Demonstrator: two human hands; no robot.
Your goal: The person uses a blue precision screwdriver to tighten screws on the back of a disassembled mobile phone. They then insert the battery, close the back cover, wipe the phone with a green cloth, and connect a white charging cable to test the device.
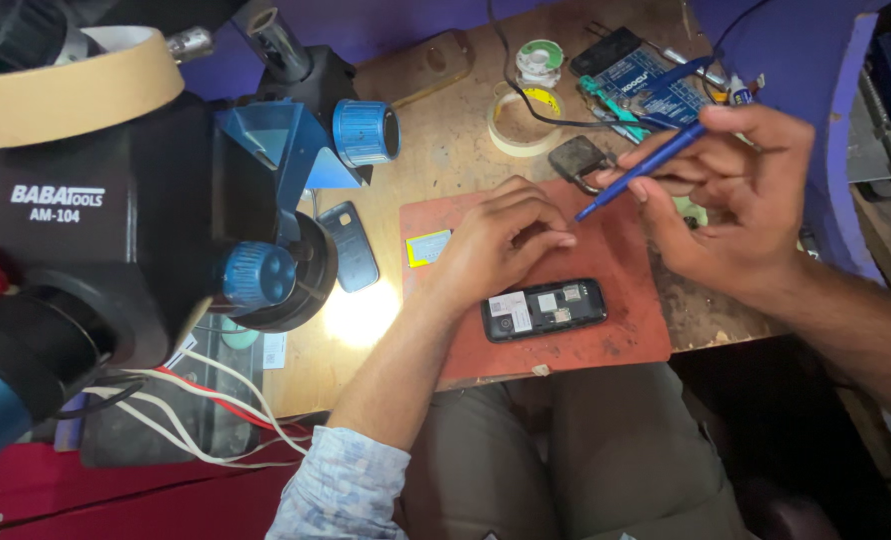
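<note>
One opened black phone (544,309) lies back-up on our red work mat (616,345), its cover off and pale labels and metal contacts showing in the bay; it sits near the mat's front edge, just below our left hand (496,245); that hand rests on the mat with fingers curled loosely under, gripping nothing that we can see, fingertips (564,240) pointing right and apart from the phone; our right hand (731,205) hovers above the mat's right side, closed around a blue pen-shaped tool (646,167), its tip angled down-left toward the left fingertips but not touching them; whether the hand pinches some small part as well we cannot tell; a yellow-edged card (428,247) lies on the mat's left margin, partly under the wrist; a dark blue phone back cover (350,244) lies on the wooden bench (446,150) just left of the mat; behind it are a tape roll (522,120), a solder spool (540,56), a padlock-like dark piece (578,160) and a blue circuit board (656,85); a black-and-blue microscope (166,220) fills the left, with white and red wires (216,400) below it.
</note>
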